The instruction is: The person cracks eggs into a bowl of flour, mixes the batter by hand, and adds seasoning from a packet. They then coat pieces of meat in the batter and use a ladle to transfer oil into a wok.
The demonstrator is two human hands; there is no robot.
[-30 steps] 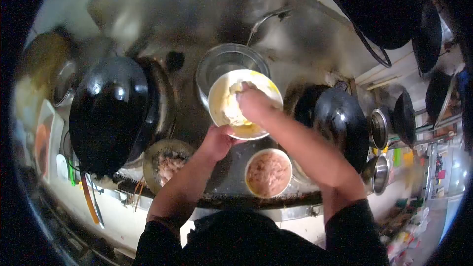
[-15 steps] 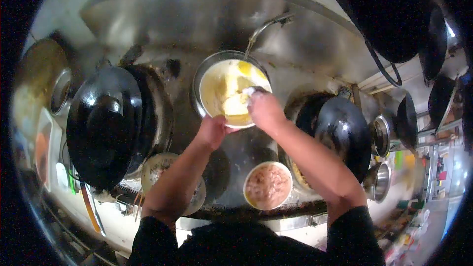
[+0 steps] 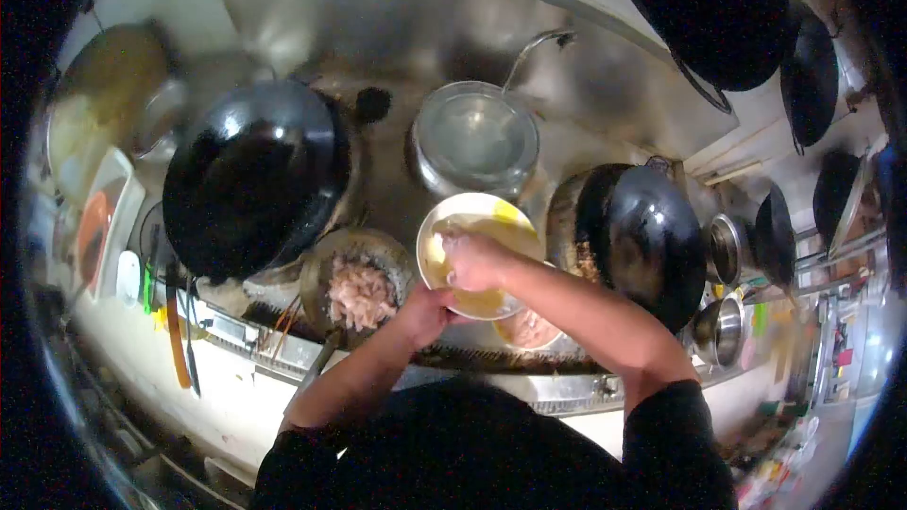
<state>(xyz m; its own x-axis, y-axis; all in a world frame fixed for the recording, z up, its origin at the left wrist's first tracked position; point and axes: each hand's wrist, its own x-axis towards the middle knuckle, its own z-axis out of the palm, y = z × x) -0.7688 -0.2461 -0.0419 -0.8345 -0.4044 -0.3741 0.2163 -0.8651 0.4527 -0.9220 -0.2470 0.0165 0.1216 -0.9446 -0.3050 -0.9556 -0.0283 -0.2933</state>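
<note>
In front of me, a white bowl (image 3: 427,227) with yellowish liquid is tilted slightly toward me. My left hand (image 3: 427,314) grips its lower left rim. Inside the bowl is my right hand (image 3: 475,263), fingers curled together low over the liquid. Something pale shows at the fingertips, too blurred to name. Beneath the white bowl, and partly hidden by it and my right forearm, a second bowl of pink raw meat (image 3: 529,330) stands on the steel counter. Left of my hands, pale raw meat pieces (image 3: 361,293) lie in a round shallow pan (image 3: 321,260).
Behind the bowl stands a steel pot (image 3: 423,165) of water under a curved tap (image 3: 521,59). A large black wok (image 3: 250,179) leans at the left burner, another wok (image 3: 657,246) at the right. Dark pans (image 3: 709,9) hang at upper right. Small steel bowls (image 3: 720,331) sit far right.
Both hands and the white bowl have come toward me, off the steel pot, to above the bowl of pink meat. My right hand has moved lower inside the white bowl.
</note>
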